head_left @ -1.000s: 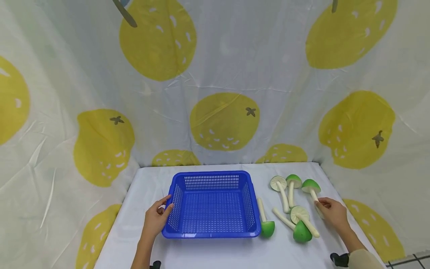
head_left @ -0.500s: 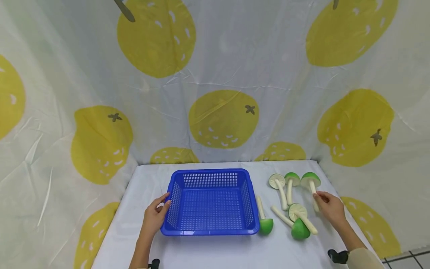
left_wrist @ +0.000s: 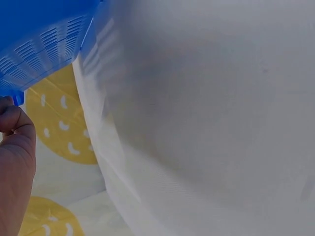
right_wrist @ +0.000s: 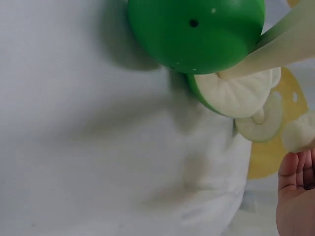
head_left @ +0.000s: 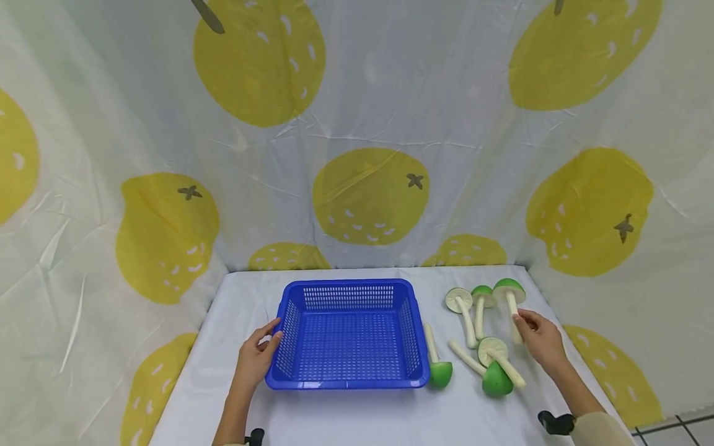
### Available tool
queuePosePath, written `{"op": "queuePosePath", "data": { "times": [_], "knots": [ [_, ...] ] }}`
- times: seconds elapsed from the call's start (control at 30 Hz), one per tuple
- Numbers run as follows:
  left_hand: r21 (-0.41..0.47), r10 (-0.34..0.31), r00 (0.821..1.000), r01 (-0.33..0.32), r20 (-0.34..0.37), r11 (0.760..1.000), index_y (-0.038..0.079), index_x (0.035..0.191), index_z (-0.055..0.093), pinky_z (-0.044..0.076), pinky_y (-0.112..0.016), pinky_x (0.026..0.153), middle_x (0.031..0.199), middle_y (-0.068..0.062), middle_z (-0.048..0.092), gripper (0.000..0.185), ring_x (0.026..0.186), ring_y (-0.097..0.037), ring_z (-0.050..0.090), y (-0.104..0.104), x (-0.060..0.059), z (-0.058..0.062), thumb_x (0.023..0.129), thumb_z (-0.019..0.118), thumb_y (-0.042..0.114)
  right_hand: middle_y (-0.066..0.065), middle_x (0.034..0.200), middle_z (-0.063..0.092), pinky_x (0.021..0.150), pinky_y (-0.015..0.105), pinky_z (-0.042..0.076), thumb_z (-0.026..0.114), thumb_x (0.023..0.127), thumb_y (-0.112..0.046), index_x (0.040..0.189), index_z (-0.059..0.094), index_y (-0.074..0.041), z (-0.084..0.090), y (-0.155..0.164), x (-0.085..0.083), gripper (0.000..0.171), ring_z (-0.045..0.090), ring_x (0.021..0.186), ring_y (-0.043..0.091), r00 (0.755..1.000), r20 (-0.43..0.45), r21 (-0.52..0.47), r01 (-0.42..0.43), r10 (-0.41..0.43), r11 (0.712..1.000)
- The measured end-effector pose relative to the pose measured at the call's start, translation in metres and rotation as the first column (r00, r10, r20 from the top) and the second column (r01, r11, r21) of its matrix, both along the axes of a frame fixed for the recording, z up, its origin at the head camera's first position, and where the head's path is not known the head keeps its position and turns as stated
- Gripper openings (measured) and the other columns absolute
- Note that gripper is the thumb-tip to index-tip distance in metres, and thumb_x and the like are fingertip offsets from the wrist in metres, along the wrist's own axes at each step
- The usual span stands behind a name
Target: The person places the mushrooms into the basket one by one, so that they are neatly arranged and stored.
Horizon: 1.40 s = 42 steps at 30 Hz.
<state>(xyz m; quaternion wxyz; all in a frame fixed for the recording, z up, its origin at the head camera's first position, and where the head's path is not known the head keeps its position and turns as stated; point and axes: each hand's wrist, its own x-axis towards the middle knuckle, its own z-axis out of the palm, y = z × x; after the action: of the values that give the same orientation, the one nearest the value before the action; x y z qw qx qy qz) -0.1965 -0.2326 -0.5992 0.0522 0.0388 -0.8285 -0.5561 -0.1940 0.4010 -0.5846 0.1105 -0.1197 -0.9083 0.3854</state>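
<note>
Right hand (head_left: 538, 341): fingers pinched on the stem of a green-capped mushroom (head_left: 511, 303), right of the basket. Left hand (head_left: 255, 358): fingers and thumb closed on the left rim of the blue basket (head_left: 347, 385). Five more mushrooms (head_left: 497, 380) right of basket, two crossed. White-covered worktop (head_left: 334, 424); lemon-print cloth (head_left: 368, 195) behind.

There are six mushrooms (head_left: 440, 374) and one basket (head_left: 346, 384).

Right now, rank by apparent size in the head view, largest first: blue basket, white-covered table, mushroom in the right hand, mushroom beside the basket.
1. White-covered table
2. Blue basket
3. Held mushroom and basket-side mushroom: too alike to rank
</note>
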Motion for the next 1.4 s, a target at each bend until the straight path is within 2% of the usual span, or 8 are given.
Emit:
{"op": "queuePosePath", "data": {
  "times": [0.13, 0.27, 0.37, 0.53, 0.77, 1.0, 1.23, 1.4],
  "knots": [
    [0.009, -0.002, 1.000, 0.002, 0.009, 1.000, 0.018, 0.144, 0.062, 0.057, -0.024, 0.066, 0.123, -0.015, 0.061, 0.047, 0.081, -0.017, 0.070, 0.000, 0.000, 0.000, 0.101, 0.066, 0.037, 0.002, 0.094, 0.066, 0.058, 0.020, 0.048, 0.058, 0.105, -0.040, 0.135, 0.061, 0.006, 0.008, -0.008, -0.003, 0.054, 0.052, 0.072, -0.004, 0.999, -0.029, -0.061, -0.027, 0.025, 0.998],
    [0.019, -0.001, 1.000, 0.001, 0.015, 1.000, 0.016, 0.144, 0.061, 0.059, -0.025, 0.068, 0.124, -0.016, 0.061, 0.047, 0.085, -0.017, 0.072, 0.000, 0.002, 0.000, 0.101, 0.067, 0.035, -0.002, 0.096, 0.065, 0.059, 0.022, 0.051, 0.057, 0.106, -0.039, 0.137, 0.059, 0.006, 0.018, -0.021, -0.004, 0.055, 0.054, 0.074, -0.004, 0.998, -0.026, -0.107, -0.053, 0.050, 0.993],
    [0.024, -0.002, 1.000, 0.001, 0.020, 1.000, 0.015, 0.145, 0.061, 0.060, -0.026, 0.069, 0.124, -0.016, 0.060, 0.048, 0.087, -0.017, 0.072, 0.000, 0.002, 0.000, 0.101, 0.067, 0.035, -0.001, 0.097, 0.067, 0.061, 0.022, 0.052, 0.057, 0.106, -0.039, 0.137, 0.059, 0.006, 0.024, -0.029, -0.005, 0.055, 0.056, 0.075, -0.004, 0.997, -0.031, -0.124, -0.075, 0.071, 0.989],
    [0.050, -0.006, 0.999, 0.003, 0.050, 0.999, 0.018, 0.146, 0.060, 0.060, -0.026, 0.070, 0.127, -0.015, 0.058, 0.050, 0.089, -0.019, 0.072, 0.001, 0.002, 0.002, 0.100, 0.067, 0.039, 0.010, 0.106, 0.070, 0.066, 0.024, 0.056, 0.056, 0.106, -0.040, 0.138, 0.058, 0.004, 0.035, -0.043, -0.009, 0.054, 0.058, 0.079, -0.003, 0.992, -0.036, -0.145, -0.128, 0.124, 0.981],
    [0.060, -0.013, 0.996, 0.008, 0.092, 0.998, 0.019, 0.148, 0.058, 0.062, -0.030, 0.075, 0.133, -0.018, 0.056, 0.051, 0.102, -0.029, 0.073, 0.002, 0.003, 0.008, 0.101, 0.066, 0.037, 0.024, 0.118, 0.067, 0.064, 0.020, 0.054, 0.058, 0.107, -0.033, 0.136, 0.059, 0.007, 0.044, -0.065, -0.007, 0.049, 0.061, 0.081, 0.000, 0.984, -0.072, -0.170, -0.173, 0.163, 0.970],
    [0.060, -0.008, 0.997, 0.003, 0.077, 0.998, 0.018, 0.146, 0.059, 0.061, -0.031, 0.076, 0.131, -0.017, 0.057, 0.051, 0.103, -0.029, 0.073, 0.002, 0.003, 0.005, 0.100, 0.067, 0.038, 0.028, 0.126, 0.065, 0.066, 0.020, 0.054, 0.058, 0.106, -0.035, 0.141, 0.055, 0.007, 0.054, -0.079, -0.008, 0.055, 0.058, 0.085, -0.008, 0.979, -0.058, -0.192, -0.201, 0.193, 0.961],
    [0.070, -0.009, 0.997, 0.004, 0.077, 0.998, 0.020, 0.147, 0.059, 0.062, -0.031, 0.077, 0.131, -0.016, 0.058, 0.050, 0.105, -0.029, 0.073, 0.004, 0.002, 0.005, 0.101, 0.066, 0.038, 0.026, 0.125, 0.064, 0.064, 0.022, 0.055, 0.061, 0.105, -0.032, 0.145, 0.053, 0.006, 0.063, -0.091, -0.010, 0.056, 0.062, 0.082, -0.001, 0.966, -0.084, -0.245, -0.258, 0.245, 0.934],
    [0.071, -0.012, 0.997, 0.006, 0.078, 0.997, 0.020, 0.148, 0.058, 0.062, -0.033, 0.079, 0.132, -0.017, 0.057, 0.052, 0.108, -0.032, 0.073, 0.003, 0.002, 0.004, 0.101, 0.066, 0.040, 0.025, 0.123, 0.064, 0.066, 0.023, 0.056, 0.062, 0.105, -0.030, 0.144, 0.054, 0.005, 0.063, -0.103, -0.010, 0.053, 0.064, 0.084, -0.002, 0.955, -0.085, -0.265, -0.297, 0.284, 0.917]
  ]
}}
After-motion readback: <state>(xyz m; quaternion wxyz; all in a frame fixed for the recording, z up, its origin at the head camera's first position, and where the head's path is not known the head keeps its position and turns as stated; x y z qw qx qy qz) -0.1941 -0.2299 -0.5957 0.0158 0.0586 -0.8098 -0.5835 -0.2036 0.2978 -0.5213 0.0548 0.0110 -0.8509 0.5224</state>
